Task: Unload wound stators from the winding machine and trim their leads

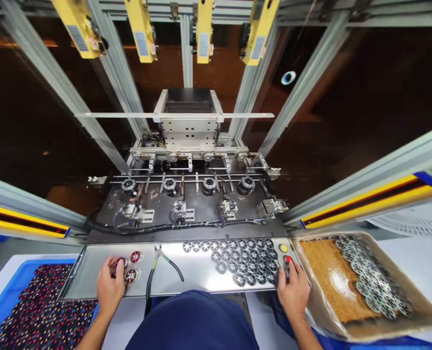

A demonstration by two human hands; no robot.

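Note:
On the left end of the metal tray (201, 277), my left hand (110, 287) has its fingers curled around a small round stator (121, 262), black with red bits. Two similar red-and-black stators (135, 256) lie just to its right. My right hand (292, 287) is at the tray's right end, a fingertip on the red button (288, 259); its thumb is apart and nothing shows in its grasp. A yellow button (283, 248) sits just above. Left of that hand, dark round stators (252, 255) lie in rows. Cutting pliers (159, 257) lie with handles spread, near the middle.
Behind the tray, a machine bed (201, 206) carries several round stations (170, 186) and small clamps. A blue bin (4, 301) of red-and-black stators stands left. On the right is a lined box (311, 296) with grey stators (372, 277). Yellow light-curtain bars (369, 199) flank the frame.

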